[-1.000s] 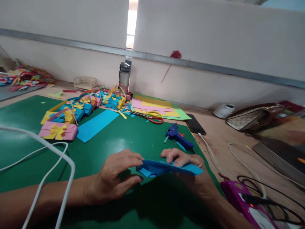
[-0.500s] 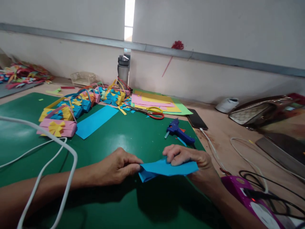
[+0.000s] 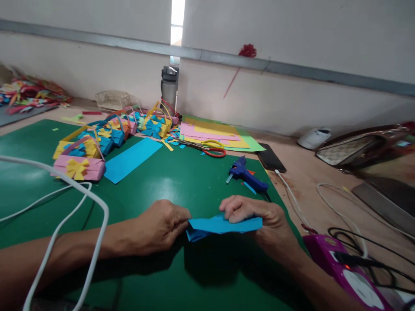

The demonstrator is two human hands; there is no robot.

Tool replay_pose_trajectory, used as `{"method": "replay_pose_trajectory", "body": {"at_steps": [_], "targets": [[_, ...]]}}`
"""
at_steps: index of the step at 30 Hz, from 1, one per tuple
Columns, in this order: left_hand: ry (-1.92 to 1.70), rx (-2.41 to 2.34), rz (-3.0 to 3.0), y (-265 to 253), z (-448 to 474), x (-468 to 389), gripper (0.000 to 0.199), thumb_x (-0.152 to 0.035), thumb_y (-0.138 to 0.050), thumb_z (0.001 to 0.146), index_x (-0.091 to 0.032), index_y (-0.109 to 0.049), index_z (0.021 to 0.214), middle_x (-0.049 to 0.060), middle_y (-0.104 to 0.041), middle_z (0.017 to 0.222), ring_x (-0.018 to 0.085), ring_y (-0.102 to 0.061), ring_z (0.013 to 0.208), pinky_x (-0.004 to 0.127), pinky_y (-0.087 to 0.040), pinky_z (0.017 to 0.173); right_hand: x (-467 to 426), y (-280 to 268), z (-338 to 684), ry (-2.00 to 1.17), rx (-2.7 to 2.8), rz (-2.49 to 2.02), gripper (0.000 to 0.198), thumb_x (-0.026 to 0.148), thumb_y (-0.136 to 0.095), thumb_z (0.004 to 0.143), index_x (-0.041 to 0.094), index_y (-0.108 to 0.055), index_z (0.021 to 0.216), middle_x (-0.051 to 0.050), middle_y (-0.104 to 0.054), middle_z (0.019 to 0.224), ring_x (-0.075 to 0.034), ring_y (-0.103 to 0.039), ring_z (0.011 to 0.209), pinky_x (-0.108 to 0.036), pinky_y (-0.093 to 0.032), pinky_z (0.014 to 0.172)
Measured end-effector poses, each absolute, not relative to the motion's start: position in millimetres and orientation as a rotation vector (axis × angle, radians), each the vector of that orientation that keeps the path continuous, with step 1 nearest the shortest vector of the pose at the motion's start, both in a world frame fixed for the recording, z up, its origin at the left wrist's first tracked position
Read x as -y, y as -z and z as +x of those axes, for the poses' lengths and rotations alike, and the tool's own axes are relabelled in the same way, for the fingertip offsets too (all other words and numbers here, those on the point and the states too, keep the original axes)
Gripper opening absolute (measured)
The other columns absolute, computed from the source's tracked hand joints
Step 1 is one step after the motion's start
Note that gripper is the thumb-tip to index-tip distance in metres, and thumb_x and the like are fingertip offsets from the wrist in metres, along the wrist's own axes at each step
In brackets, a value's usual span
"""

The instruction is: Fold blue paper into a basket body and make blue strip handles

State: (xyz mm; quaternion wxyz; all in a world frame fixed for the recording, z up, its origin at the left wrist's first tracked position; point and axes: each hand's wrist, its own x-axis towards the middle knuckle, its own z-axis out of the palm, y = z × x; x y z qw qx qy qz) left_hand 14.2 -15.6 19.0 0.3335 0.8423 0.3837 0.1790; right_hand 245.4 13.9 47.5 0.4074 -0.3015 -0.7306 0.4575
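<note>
A folded piece of blue paper [image 3: 223, 225] is held between my two hands, above the green mat [image 3: 145, 276]. My left hand [image 3: 164, 225] pinches its left end between thumb and fingers. At the other end, my right hand [image 3: 249, 211] grips the paper, fingers curled over the top edge and thumb hidden beneath. Beyond my right hand lies a blue glue gun [image 3: 248, 174] on its side. A flat blue paper strip [image 3: 133, 160] rests on the mat, beside small paper baskets with bows [image 3: 79, 168].
Scissors [image 3: 214, 148] lie before stacked coloured sheets [image 3: 220, 134]. A water bottle [image 3: 169, 88] stands by the wall. A white cable [image 3: 97, 203] loops over my left forearm in view. On the right are a phone [image 3: 271, 158] and a purple power strip [image 3: 343, 272] with cords.
The blue paper's front face now looks narrower and more level in my hands. My left hand's fingers have curled tighter at its end. The camera view has tipped down slightly.
</note>
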Motion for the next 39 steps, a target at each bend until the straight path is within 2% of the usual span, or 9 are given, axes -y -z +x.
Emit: {"method": "replay_pose_trajectory", "body": {"at_steps": [5, 12, 16, 19, 22, 24, 26, 33, 39], "targets": [[-0.451, -1.02, 2.387, -11.0, 12.9, 16.0, 0.023, -0.01, -0.034, 0.083, -0.015, -0.051, 0.068, 0.0, -0.047, 0.059, 0.01, -0.036, 0.052, 0.022, -0.026, 0.049, -12.5, -47.7, 245.0, -1.165, 1.81, -0.803, 0.014, 0.034, -0.078, 0.066, 0.023, -0.071, 0.06, -0.002, -0.064, 0.065, -0.019, -0.063, 0.07, -0.033, -0.05, 0.069], [-0.646, -0.993, 2.222, -11.4, 14.6, 14.5, 0.019, -0.01, -0.041, 0.08, -0.014, -0.059, 0.072, -0.001, -0.051, 0.06, 0.009, -0.041, 0.053, 0.02, -0.03, 0.051, -14.3, -44.2, 246.8, -1.25, 1.67, -0.911, 0.01, 0.028, -0.079, 0.062, 0.023, -0.07, 0.06, -0.001, -0.066, 0.067, -0.018, -0.062, 0.069, -0.03, -0.05, 0.067], [-0.781, -1.004, 1.985, -17.4, 15.3, 16.8, 0.023, -0.021, -0.042, 0.085, -0.013, -0.063, 0.085, -0.002, -0.052, 0.06, 0.009, -0.043, 0.053, 0.019, -0.034, 0.052, -16.9, -42.7, 246.5, -1.245, 1.547, -1.1, 0.012, 0.027, -0.079, 0.057, 0.021, -0.069, 0.061, 0.002, -0.062, 0.063, -0.014, -0.055, 0.058, -0.026, -0.046, 0.057], [-0.879, -0.979, 1.925, -18.2, 17.9, 19.7, 0.027, -0.032, -0.056, 0.079, -0.014, -0.065, 0.096, 0.0, -0.059, 0.068, 0.011, -0.05, 0.06, 0.021, -0.039, 0.056, -18.2, -37.7, 244.9, -1.228, 1.437, -1.204, 0.016, 0.028, -0.08, 0.053, 0.02, -0.067, 0.057, 0.003, -0.058, 0.058, -0.012, -0.049, 0.053, -0.025, -0.044, 0.055], [-0.981, -1.078, 1.865, -15.8, 23.4, 21.9, 0.023, -0.029, -0.064, 0.071, -0.013, -0.069, 0.088, 0.001, -0.062, 0.066, 0.012, -0.053, 0.059, 0.021, -0.041, 0.056, -17.2, -29.7, 242.0, -1.345, 1.336, -1.189, 0.021, 0.03, -0.082, 0.049, 0.02, -0.069, 0.062, 0.001, -0.063, 0.063, -0.014, -0.054, 0.059, -0.029, -0.047, 0.064], [-1.015, -1.147, 1.808, -14.5, 26.8, 23.0, 0.014, -0.023, -0.06, 0.074, -0.013, -0.07, 0.079, 0.0, -0.062, 0.059, 0.01, -0.051, 0.053, 0.02, -0.039, 0.053, -15.3, -24.9, 239.5, -1.438, 1.28, -1.149, 0.025, 0.031, -0.084, 0.048, 0.02, -0.071, 0.066, 0.0, -0.067, 0.067, -0.017, -0.058, 0.065, -0.032, -0.048, 0.071], [-1.062, -1.172, 1.785, -14.4, 28.7, 24.0, 0.014, -0.02, -0.057, 0.076, -0.013, -0.069, 0.072, -0.001, -0.062, 0.056, 0.009, -0.05, 0.05, 0.018, -0.038, 0.051, -13.4, -22.2, 236.8, -1.501, 1.238, -1.093, 0.027, 0.032, -0.084, 0.048, 0.02, -0.072, 0.068, -0.002, -0.069, 0.069, -0.019, -0.061, 0.07, -0.035, -0.049, 0.075], [-1.069, -1.2, 1.719, -14.6, 29.2, 24.9, 0.013, -0.02, -0.057, 0.075, -0.013, -0.066, 0.069, -0.001, -0.062, 0.055, 0.009, -0.05, 0.05, 0.018, -0.037, 0.049, -11.7, -23.3, 229.9, -1.575, 1.2, -0.946, 0.029, 0.033, -0.084, 0.052, 0.023, -0.075, 0.079, -0.005, -0.073, 0.077, -0.024, -0.065, 0.08, -0.038, -0.05, 0.078], [-1.067, -1.232, 1.655, -13.9, 29.1, 21.4, 0.017, -0.023, -0.056, 0.076, -0.013, -0.066, 0.066, 0.0, -0.061, 0.057, 0.01, -0.05, 0.054, 0.019, -0.037, 0.051, -10.0, -17.8, 231.0, -1.54, 1.191, -1.0, 0.03, 0.032, -0.083, 0.054, 0.022, -0.075, 0.082, -0.006, -0.073, 0.086, -0.024, -0.065, 0.084, -0.041, -0.046, 0.088]]}}
